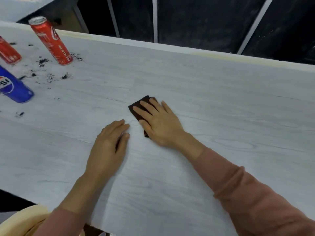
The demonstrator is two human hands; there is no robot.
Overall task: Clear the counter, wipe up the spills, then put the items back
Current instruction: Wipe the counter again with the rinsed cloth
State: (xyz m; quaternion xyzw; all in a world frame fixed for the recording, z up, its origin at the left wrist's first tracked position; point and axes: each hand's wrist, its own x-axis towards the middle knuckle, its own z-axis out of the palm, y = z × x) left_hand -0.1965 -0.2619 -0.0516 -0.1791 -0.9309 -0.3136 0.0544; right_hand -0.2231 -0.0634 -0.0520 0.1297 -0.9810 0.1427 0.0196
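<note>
My right hand (159, 123) lies flat on a folded dark brown cloth (139, 106) in the middle of the pale wood-grain counter (221, 116), fingers spread over it. My left hand (109, 145) rests palm down on the bare counter just left of the cloth, holding nothing. At the far left stand a tall red can (51, 41), a second red can (8, 51) cut off by the frame edge, and a blue Pepsi can (12, 86). Dark crumbly spills (51, 74) are scattered around and between the cans.
The counter's far edge (187, 48) runs diagonally, with dark panels and pale frames behind it. A small dark speck (20, 114) lies near the left edge. A yellow fabric object (22, 222) shows at the bottom left, below the counter's near edge.
</note>
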